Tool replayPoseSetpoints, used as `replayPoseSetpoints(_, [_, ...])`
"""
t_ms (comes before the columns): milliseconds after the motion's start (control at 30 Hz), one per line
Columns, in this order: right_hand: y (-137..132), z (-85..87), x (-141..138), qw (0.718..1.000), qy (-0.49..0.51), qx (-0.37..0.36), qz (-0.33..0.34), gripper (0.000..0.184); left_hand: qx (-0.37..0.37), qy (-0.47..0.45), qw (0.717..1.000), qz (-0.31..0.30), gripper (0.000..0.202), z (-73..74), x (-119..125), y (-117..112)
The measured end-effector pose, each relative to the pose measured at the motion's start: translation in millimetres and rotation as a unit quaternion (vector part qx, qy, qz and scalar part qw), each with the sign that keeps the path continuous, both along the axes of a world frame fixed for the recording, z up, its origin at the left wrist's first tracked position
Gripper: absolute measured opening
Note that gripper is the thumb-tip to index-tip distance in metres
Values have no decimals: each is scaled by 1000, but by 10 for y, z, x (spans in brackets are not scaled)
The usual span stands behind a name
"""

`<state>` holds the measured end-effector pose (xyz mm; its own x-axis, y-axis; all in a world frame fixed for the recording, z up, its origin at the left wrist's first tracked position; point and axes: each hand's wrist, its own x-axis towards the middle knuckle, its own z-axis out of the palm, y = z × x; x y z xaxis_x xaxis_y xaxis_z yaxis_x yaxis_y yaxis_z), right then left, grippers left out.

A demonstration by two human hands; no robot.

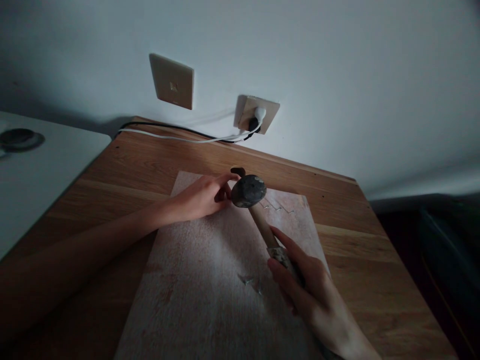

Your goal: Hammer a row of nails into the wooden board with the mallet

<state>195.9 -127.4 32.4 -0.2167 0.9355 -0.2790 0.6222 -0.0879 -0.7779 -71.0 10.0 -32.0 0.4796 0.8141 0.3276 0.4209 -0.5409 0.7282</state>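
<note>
My right hand (311, 285) is wrapped round the handle of a hammer (262, 225). Its dark head is raised in front of my left hand (206, 197). The fingers of my left hand are curled in a pinch near the far edge of a pale wooden board (195, 280); the hammer head hides whatever is between them. Just right of the hammer head, several nails (278, 209) stand in a row on the board. Nearer to me, a few more nails (245, 281) lie on its surface, left of my right hand.
The board rests on a wooden table (348, 240) against a white wall. A wall socket (270, 112) holds plugs, with black and white cables (180, 137) running left along the table's back edge. A white surface (48, 170) adjoins at left. Past the table's right edge is a dark area.
</note>
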Motion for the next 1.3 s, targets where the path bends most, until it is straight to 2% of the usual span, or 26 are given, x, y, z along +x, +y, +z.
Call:
replayPoseSetpoints(400, [-44, -3, -30, 1000, 11, -14, 13, 65, 27, 10, 1000, 2, 53, -47, -12, -6])
replayPoseSetpoints(500, [-133, 29, 32, 999, 16, -19, -49, 67, 50, 16, 999, -8, 50, -67, -31, 10])
replayPoseSetpoints(567, [-237, 50, 127, 995, 13, -25, -98, 68, 101, 38, 994, -3, 39, -24, -48, -7])
replayPoseSetpoints(633, [-343, 46, 254, 991, -1, -36, -131, 67, 187, 82, 979, -5, 18, 84, -41, -77])
replayPoseSetpoints(700, [-422, 11, 383, 989, -22, -38, -141, 66, 279, 135, 949, -55, 4, 235, 13, -213])
replayPoseSetpoints(767, [-461, -41, 478, 989, -35, -26, -144, 64, 342, 174, 912, -143, 12, 381, 117, -402])
replayPoseSetpoints(833, [-469, -84, 523, 988, -38, -28, -149, 64, 370, 186, 887, -205, 15, 472, 241, -609])
replayPoseSetpoints(900, [-465, -105, 527, 986, -35, -47, -155, 66, 367, 188, 878, -242, 17, 494, 347, -786])
replayPoseSetpoints(1000, [-462, -102, 505, 985, -32, -60, -156, 70, 351, 195, 878, -262, 19, 451, 423, -939])
replayPoseSetpoints(1300, [-468, -152, 541, 985, -36, -46, -164, 70, 335, 202, 884, -257, 24, 414, 442, -1009])
